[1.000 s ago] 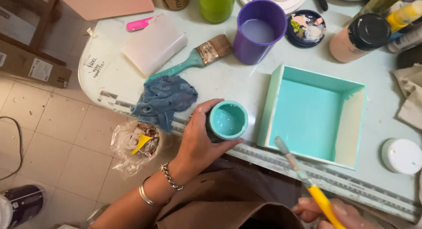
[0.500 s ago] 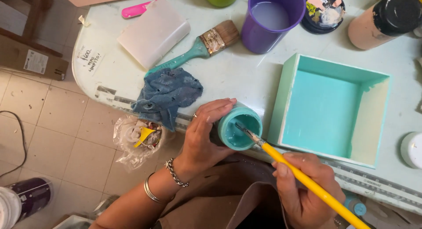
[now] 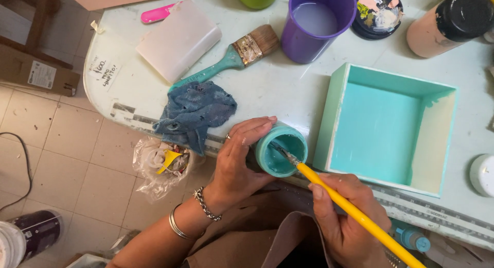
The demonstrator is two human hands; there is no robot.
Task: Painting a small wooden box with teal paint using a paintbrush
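Left hand (image 3: 237,162) wrapped around a small turquoise paint jar (image 3: 281,150) at lower centre of the frame, fingers curled over its side, holding it tilted at the counter's (image 3: 278,88) near edge, mouth turned toward the brush, probably to steady it and give the bristles a clear way in. Right hand (image 3: 343,224) at lower right, pinching a yellow-handled paintbrush (image 3: 355,212) between thumb and fingers, tip dipped inside the jar, touching the turquoise paint there.

Just right of the jar, a square wooden box (image 3: 387,129), open side up, inside painted the same turquoise, lying close enough for a short reach from jar to box. Upper centre: purple cup (image 3: 316,22) holding cloudy pale liquid, apparently rinse water. Right of it, a dark round lid or dish (image 3: 380,11) with dabs of mixed colours. Upper right, a peach-coloured bottle with a black cap (image 3: 453,25). A wide flat brush with a teal handle (image 3: 232,58) resting left of the cup, beside a crumpled blue rag (image 3: 194,112) and a whitish block (image 3: 179,39). Below the counter's edge, a clear plastic bag (image 3: 162,165) with scraps inside.
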